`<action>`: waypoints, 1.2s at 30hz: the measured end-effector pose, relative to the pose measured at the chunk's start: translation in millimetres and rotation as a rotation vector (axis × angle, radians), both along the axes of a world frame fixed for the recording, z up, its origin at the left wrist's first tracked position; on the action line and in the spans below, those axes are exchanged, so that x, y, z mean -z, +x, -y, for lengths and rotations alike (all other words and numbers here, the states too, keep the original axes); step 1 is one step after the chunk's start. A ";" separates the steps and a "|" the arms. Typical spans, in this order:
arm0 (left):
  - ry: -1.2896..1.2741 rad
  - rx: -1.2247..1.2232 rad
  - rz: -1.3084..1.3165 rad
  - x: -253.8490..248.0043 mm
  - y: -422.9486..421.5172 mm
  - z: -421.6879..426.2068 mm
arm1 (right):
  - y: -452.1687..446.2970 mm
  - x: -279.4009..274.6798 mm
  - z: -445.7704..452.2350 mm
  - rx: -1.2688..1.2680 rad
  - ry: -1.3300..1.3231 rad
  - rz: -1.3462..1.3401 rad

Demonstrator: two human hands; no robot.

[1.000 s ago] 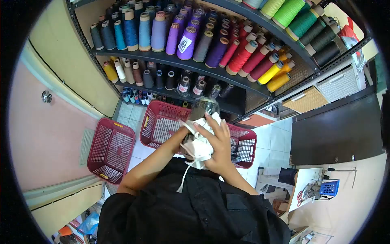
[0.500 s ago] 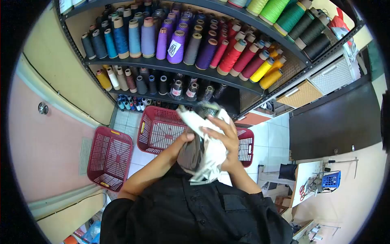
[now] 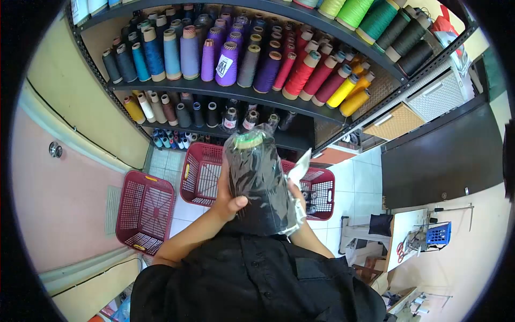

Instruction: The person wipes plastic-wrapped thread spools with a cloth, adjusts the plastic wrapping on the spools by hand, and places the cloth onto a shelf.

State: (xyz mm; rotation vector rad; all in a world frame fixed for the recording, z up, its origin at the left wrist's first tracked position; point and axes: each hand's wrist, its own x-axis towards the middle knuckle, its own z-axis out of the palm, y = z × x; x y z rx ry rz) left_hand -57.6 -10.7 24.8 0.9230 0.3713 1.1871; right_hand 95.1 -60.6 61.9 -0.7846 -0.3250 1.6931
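Holding the plastic-wrapped black cone [image 3: 257, 188] near us, mid-scene, looks like the step in hand. Our left hand [image 3: 223, 203] is clasped on its left side, thumb on the front; our right hand [image 3: 294, 190] is at its right side beside a white cloth [image 3: 300, 167], its fingers too hidden to tell their grip. Any move likely calls for firm support, since the wrap [image 3: 269, 153] looks slippery.

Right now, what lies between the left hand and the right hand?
A dark cone in clear plastic, with white material beside the right hand. The head view shows this.
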 end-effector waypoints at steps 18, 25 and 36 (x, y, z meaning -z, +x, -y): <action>0.005 0.316 -0.130 -7.1 -2.8 -2.6 | 8.9 -33.5 -10.0 0.198 0.806 1.473; -0.028 0.258 -0.086 -5.0 -2.6 2.7 | 21.7 -17.3 -19.6 0.455 0.661 0.870; -0.178 0.329 -0.096 25.2 -5.3 5.2 | 19.4 -21.1 -31.4 0.106 0.862 1.434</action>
